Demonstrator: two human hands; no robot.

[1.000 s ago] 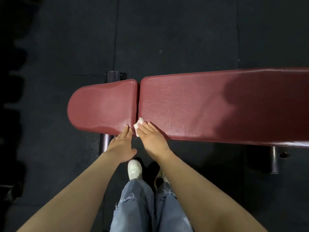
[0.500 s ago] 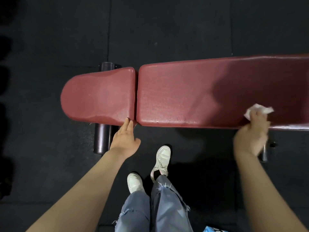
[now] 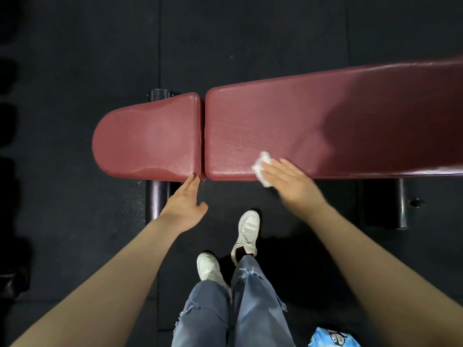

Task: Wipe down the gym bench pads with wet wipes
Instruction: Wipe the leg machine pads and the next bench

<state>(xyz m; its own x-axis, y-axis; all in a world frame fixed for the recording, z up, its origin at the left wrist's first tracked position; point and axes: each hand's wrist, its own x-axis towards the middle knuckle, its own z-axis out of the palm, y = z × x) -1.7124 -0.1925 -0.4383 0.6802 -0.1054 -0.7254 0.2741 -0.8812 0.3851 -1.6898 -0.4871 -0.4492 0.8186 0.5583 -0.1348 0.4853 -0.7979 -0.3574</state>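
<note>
A dark red bench lies across the view in two pads: a short rounded seat pad on the left and a long back pad on the right, split by a narrow gap. My right hand presses a crumpled white wet wipe flat against the long pad's near edge, a little right of the gap. The fingers lie over the wipe. My left hand rests with its fingertips on the near corner of the seat pad, by the gap, holding nothing.
Black rubber floor tiles surround the bench. Dark metal legs stand under the seat pad, and another leg under the long pad. My white shoes and jeans are below. A blue wipes pack lies at the bottom edge.
My right hand has swept the wipe back left along the long pad's near edge, from the far right toward the gap. My left hand has stayed at the seat pad's corner.
</note>
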